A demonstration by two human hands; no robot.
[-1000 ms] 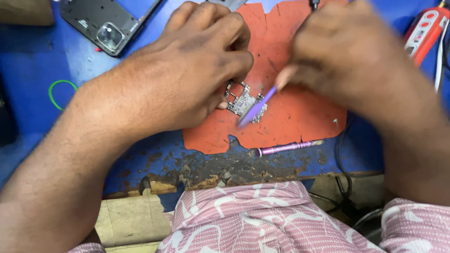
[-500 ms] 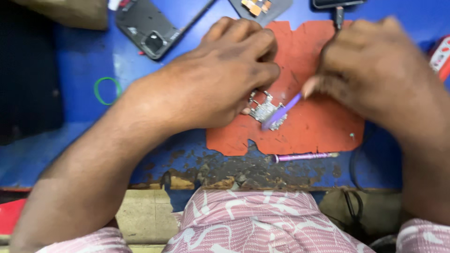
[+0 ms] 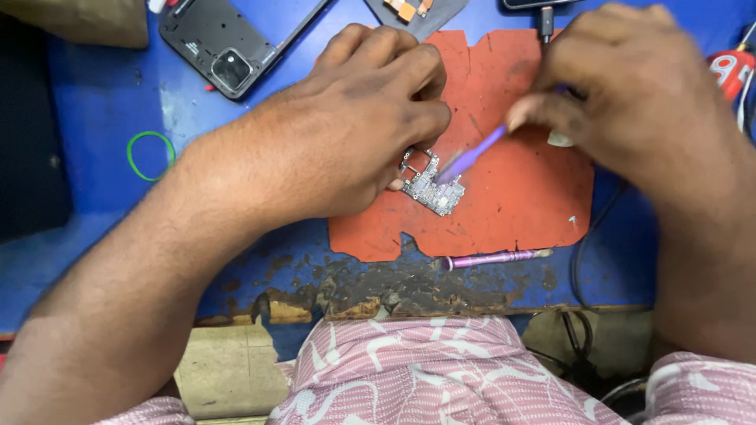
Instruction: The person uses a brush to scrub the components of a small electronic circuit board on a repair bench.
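far left on the blue table point(image 3: 94, 94), a green rubber band point(image 3: 150, 154) and a phone back shell point(image 3: 228, 47), parked clear of the work. left hand point(image 3: 346, 126) pressed down, grip closed on the small circuit board point(image 3: 431, 187) to pin it flat on the orange mat point(image 3: 520, 197). right hand point(image 3: 630, 86) pinching a purple tool point(image 3: 471, 156) tight, tip touching the board. spare purple screwdriver point(image 3: 492, 258) lying at the mat's near edge.

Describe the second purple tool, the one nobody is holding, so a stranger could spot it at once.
Start at the orange mat on the blue bench. Just below the mat's lower edge, on the scorched strip, lies the purple screwdriver, flat and untouched. Unlike the purple tool in the right hand, it is off the mat.
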